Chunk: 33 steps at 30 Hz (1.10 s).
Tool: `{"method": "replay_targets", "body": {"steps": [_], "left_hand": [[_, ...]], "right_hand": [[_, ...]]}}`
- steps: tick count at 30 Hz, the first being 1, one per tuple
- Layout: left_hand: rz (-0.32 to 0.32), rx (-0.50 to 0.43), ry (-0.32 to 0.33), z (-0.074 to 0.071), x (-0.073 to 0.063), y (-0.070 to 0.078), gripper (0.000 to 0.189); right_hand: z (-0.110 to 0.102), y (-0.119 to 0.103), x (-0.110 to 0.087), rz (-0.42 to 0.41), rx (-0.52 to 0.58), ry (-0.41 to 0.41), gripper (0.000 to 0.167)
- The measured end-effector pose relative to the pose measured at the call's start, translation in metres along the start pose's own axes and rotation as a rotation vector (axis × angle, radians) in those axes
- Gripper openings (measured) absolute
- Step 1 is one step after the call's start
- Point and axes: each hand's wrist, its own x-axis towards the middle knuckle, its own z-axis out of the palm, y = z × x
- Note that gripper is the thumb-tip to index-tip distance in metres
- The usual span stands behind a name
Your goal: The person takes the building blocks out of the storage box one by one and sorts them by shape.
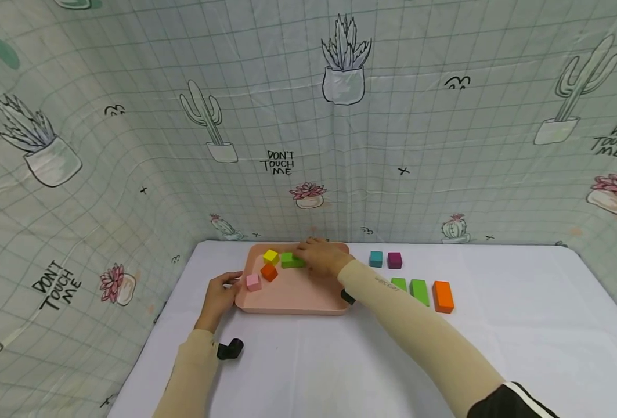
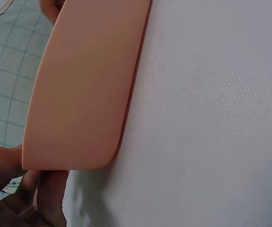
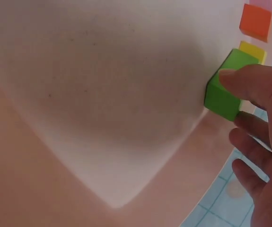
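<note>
A pink tray lies on the white table, holding several coloured blocks. My left hand is at its left side; in the left wrist view, thumb and fingers pinch the tray's wall at one end. Over the tray's back edge, my right hand grips a green block. The right wrist view has the thumb on this green block and fingertips at its far side. Just left of it are a yellow cube and an orange cube. A pink cube sits near the tray's left wall.
Right of the tray stand a teal cube and a purple cube. Nearer lie a green block, another partly behind my right sleeve, and an orange block. A patterned cloth hangs behind the table.
</note>
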Motion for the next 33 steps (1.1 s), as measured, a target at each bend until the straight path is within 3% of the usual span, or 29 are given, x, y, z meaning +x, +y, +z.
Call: {"method": "replay_targets", "body": {"steps": [8,14,27,33], "left_hand": [[0.006,0.007,0.012,0.001,0.0,0.002,0.033],[0.021,0.005,0.025,0.001,0.001,0.003,0.033],[0.022,0.008,0.03,0.001,0.001,0.001,0.032],[0.037,0.008,0.03,-0.001,0.001,-0.001,0.032]], "right_hand": [[-0.003,-0.001,0.001,-0.102,-0.143,0.068,0.055],[-0.005,0.002,0.007,-0.151,-0.23,0.052,0.057],[0.0,0.007,0.013,-0.128,-0.095,-0.008,0.05],[0.002,0.006,0.015,-0.142,-0.008,0.014,0.06]]}}
